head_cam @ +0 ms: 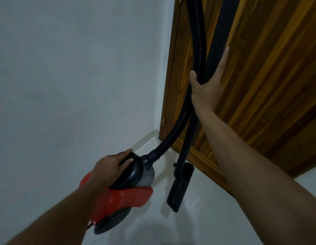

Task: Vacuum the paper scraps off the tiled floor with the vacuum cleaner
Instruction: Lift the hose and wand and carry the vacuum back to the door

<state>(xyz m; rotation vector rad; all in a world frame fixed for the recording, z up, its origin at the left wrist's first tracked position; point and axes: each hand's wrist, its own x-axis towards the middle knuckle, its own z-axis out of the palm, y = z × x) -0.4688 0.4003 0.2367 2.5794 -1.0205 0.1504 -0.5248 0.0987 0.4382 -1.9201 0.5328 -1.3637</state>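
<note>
A red canister vacuum cleaner [125,197] with a black front and wheel stands on the white tiled floor [197,225] in a corner. My left hand [110,167] grips its black top handle. A ribbed black hose [194,55] rises from the canister's front. The rigid black wand [188,137] stands upright against the door, its floor nozzle [180,188] resting on the tiles. My right hand [207,85] holds the hose and wand together, thumb hooked round the hose and fingers stretched up along the wand. No paper scraps show.
A brown wooden door [259,76] fills the right side, its frame meeting the pale wall [74,76] at the corner. A white skirting strip [145,140] runs along the wall's foot. Open floor lies toward the bottom right.
</note>
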